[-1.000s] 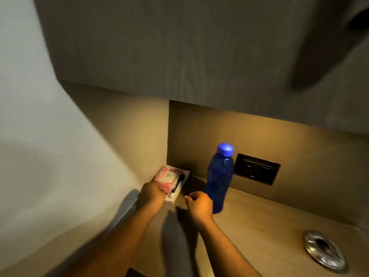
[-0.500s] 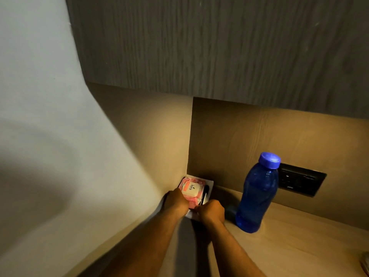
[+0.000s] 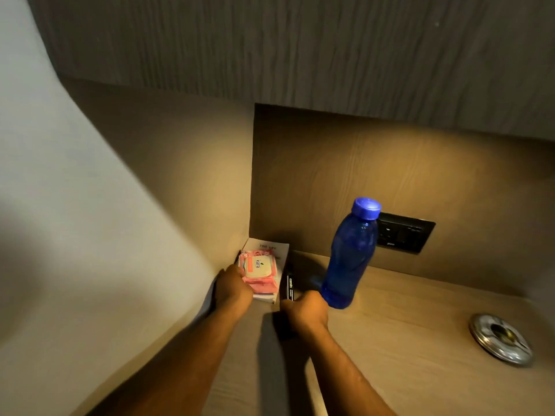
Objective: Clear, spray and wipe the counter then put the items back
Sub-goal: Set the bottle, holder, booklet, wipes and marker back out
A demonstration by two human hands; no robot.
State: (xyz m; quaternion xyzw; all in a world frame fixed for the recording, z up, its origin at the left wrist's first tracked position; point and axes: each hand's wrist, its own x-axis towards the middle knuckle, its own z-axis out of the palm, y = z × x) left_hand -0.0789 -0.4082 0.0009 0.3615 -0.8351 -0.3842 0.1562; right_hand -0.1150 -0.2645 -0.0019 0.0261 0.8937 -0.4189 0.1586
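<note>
In the counter's (image 3: 405, 319) far left corner lies a white book (image 3: 268, 249) with a pink wipes pack (image 3: 258, 270) on top. My left hand (image 3: 234, 288) curls around the stack's near left edge. A black marker (image 3: 290, 286) lies along the book's right side. My right hand (image 3: 306, 310) has its fingers closed at the marker's near end. A blue water bottle (image 3: 351, 256) with a blue cap stands just right of that hand, close to it.
A black wall socket (image 3: 405, 235) sits in the back panel behind the bottle. A round metal fitting (image 3: 500, 337) is set in the counter at the right. A dark wooden cabinet (image 3: 300, 55) hangs overhead, and a pale wall (image 3: 75, 220) closes the left side.
The marker has gone from the top of the book to its right side, and my right hand has drawn back toward me with it. My left hand stays at the stack.
</note>
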